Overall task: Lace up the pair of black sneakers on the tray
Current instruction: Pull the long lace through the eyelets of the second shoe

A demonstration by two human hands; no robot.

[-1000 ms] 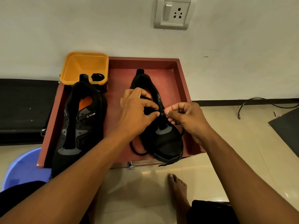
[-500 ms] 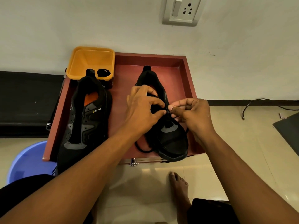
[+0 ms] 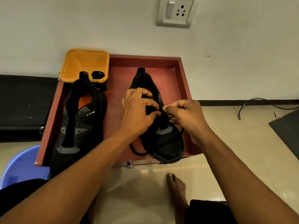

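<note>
In the head view, two black sneakers are seen on the tray [image 3: 182, 75]. The left sneaker [image 3: 77, 126] is laid along the tray's left side. The right sneaker [image 3: 166, 143] is set in its right half, toe at the tray's near edge. Over it, the lace [image 3: 137, 151] is pinched by the curled fingers of the left hand [image 3: 137, 112] and the right hand [image 3: 186, 115]. A tub [image 3: 84, 62] is set at the tray's far left corner.

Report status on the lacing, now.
Left hand and right hand both pinch the black lace over the right sneaker. Left sneaker untouched on the tray, no lace visible. Nothing blocking the hands.
</note>
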